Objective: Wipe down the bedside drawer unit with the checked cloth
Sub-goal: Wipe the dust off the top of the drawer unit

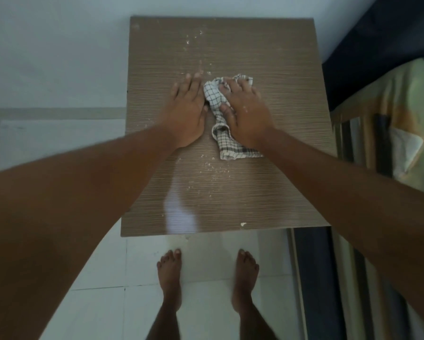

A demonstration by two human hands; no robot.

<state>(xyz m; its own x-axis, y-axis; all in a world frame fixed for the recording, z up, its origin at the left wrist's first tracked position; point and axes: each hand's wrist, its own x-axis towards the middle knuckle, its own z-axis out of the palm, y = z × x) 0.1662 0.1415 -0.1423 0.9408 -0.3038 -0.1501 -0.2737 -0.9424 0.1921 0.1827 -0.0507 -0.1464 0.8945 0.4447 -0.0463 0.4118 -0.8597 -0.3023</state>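
Left hand [186,111]: flat, fingers straight, resting on the drawer unit top [279,57], holding nothing. Just beside it: checked cloth [217,99], bunched mid-top and clutched under the curled fingers of the right hand [247,114]. White crumbs [193,42] lie beyond the hands, with more nearer the front edge. Judgement: press the cloth flatter and sweep overlapping passes toward one edge, gathering rather than scattering. The lone crumb [242,224] at the front still needs a pass.

Just bare skin: left forearm [83,192] and right forearm [353,187] uncovered right to the edge of the shot, left hand [187,111] and right hand [249,116] bare too. Right one's got pale crumbs stuck on its back. Bare feet [169,278], bare shins.
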